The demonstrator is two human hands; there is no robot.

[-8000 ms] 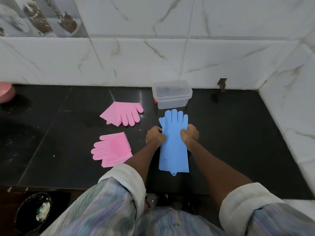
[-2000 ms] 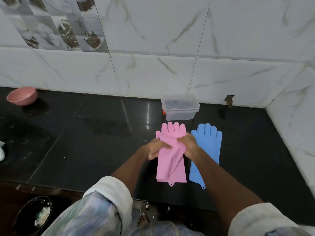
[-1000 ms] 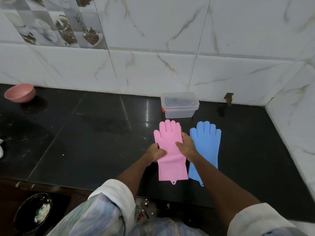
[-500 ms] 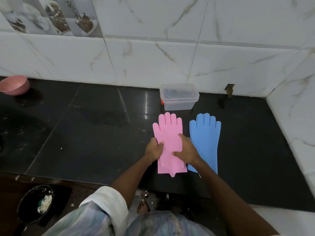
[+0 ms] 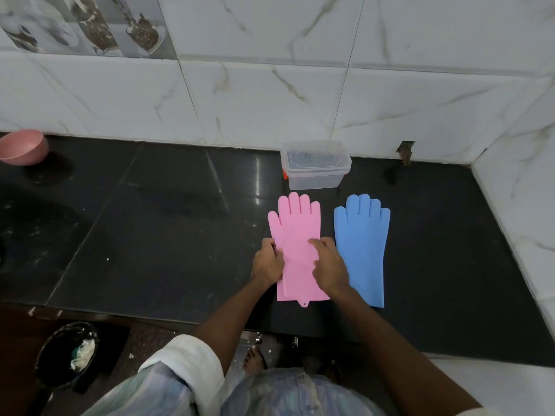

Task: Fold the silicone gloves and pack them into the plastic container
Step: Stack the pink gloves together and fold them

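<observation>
Since half a second ago: both hands slid slightly down the pink gloves (image 5: 295, 235), now flat, fingertips at 12 o'clock. Left hand (image 5: 268, 263) pinches the left edge, fingers curled. Right hand (image 5: 329, 267) presses on top, fingers loosely bent, gripping nothing. Blue gloves (image 5: 362, 244) lie just beside at 3 o'clock; plastic container (image 5: 315, 169), lid on, at 12. Advice: align the edges first, then fold cuff toward fingertips, pressing the crease since silicone likely springs back.

Black stone counter (image 5: 168, 235), glossy, dusty at left. Laid flat on it: pink glove (image 5: 295, 235), blue glove (image 5: 363, 241) just beside. Lidded plastic container (image 5: 315, 169) behind gloves. Pink bowl (image 5: 22, 147) far left.
</observation>
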